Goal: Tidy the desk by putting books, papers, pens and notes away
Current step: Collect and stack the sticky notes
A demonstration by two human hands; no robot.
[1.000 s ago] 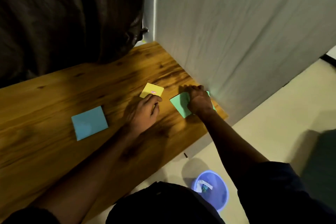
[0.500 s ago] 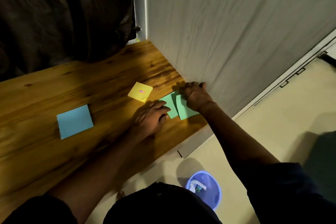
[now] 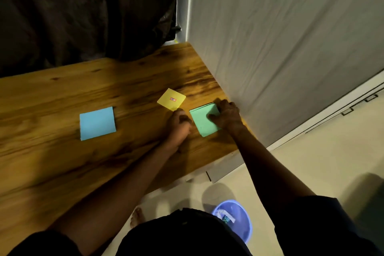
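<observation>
Judged from the table (image 3: 62, 172), tidying is at an early stage: the green notes (image 3: 204, 122) sit stacked right of centre, while the yellow note (image 3: 171, 99) and blue pad (image 3: 97, 123) lie loose. The right hand (image 3: 228, 115) pinches the stack's right edge, thumb on top. The left hand (image 3: 178, 123) has its fingers curled just beside the stack. The stack's slightly longer axis runs top to bottom, leaning lower right.

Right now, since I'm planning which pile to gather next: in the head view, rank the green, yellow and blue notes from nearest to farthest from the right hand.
1. green notes: gripped by the right hand, at the right end of the desk.
2. yellow notes: just left, slightly farther back.
3. blue notes: far left.
</observation>
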